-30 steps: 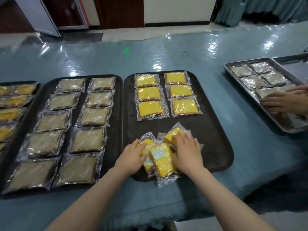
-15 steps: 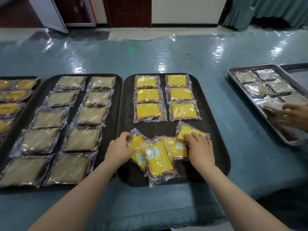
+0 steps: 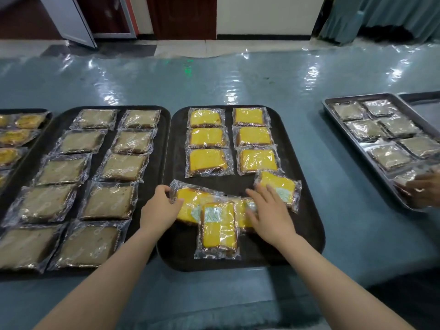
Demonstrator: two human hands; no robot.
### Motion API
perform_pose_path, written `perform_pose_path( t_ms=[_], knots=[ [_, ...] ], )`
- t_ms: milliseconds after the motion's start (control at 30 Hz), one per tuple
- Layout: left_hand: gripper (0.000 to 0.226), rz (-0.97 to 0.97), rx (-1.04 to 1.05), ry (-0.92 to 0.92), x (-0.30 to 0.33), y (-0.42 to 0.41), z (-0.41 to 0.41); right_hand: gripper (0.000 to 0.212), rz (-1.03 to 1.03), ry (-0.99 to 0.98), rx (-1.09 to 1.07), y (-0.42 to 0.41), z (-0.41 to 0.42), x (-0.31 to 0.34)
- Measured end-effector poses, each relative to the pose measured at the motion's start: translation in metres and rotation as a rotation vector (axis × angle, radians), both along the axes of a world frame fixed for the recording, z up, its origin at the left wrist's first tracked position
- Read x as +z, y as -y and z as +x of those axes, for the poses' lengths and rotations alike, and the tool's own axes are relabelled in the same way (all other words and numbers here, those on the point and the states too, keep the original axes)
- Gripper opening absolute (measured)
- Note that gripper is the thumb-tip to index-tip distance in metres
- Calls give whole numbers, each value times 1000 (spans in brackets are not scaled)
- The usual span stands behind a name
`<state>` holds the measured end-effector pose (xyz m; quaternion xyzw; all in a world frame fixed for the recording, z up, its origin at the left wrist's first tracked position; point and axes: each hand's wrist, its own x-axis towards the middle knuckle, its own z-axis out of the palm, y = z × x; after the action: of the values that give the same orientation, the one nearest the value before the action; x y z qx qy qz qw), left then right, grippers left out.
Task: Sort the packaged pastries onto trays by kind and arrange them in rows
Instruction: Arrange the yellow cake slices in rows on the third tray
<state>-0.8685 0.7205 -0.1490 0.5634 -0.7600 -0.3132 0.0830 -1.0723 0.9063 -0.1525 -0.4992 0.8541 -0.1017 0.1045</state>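
Note:
On the middle black tray (image 3: 307,236), several wrapped yellow cake slices lie in two neat columns at the far end, such as one slice (image 3: 207,161). Nearer me, loose yellow slices lie spread out. My left hand (image 3: 160,208) grips the left edge of one loose slice (image 3: 188,203). My right hand (image 3: 270,211) lies flat with straight fingers over another loose slice (image 3: 277,186) and one partly hidden beneath it. A further slice (image 3: 219,228) lies lengthwise between my hands, label side up.
The black tray (image 3: 162,129) to the left holds two columns of wrapped brown cake slices. At the far left, a further tray (image 3: 48,116) shows orange pastries. On the right, a metal tray (image 3: 333,108) holds pale slices; another person's hand (image 3: 426,191) rests at its near edge.
The heap of loose yellow slices has been spread apart. My left hand shifted left with one slice, and my right hand slid one slice toward the right column.

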Motion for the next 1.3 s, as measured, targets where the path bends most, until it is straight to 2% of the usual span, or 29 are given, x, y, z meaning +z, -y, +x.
perform_pose_path(
  t_ms=[100,200,267,333,533,600,733,900,1067,1167,1300],
  knots=[
    [37,70,28,-38,0,-1,-1,89,77,108,62,7,19,-4],
    [40,113,23,-61,0,-1,3,108,67,256,-72,12,36,-11],
    [42,144,-2,-81,1,0,9,103,27,304,-142,13,45,-13],
    [40,189,-28,-131,2,0,16,88,-29,330,-192,11,49,-12],
    [16,289,-10,-327,8,3,28,48,-132,428,-371,3,61,-1],
    [12,286,28,-408,10,5,30,41,-170,438,-411,2,67,0],
    [14,126,48,-488,20,8,30,37,-308,523,-532,-3,74,0],
    [15,-43,-59,-559,38,2,20,35,-562,648,-708,-9,61,18],
    [11,-330,-306,-477,49,-19,-16,38,-686,518,-709,-17,37,41],
    [17,-360,-416,-391,44,-37,-47,33,-760,462,-735,-26,20,49],
    [7,-288,-476,-306,26,-57,-79,41,-847,422,-779,-43,0,53]
  ],
)
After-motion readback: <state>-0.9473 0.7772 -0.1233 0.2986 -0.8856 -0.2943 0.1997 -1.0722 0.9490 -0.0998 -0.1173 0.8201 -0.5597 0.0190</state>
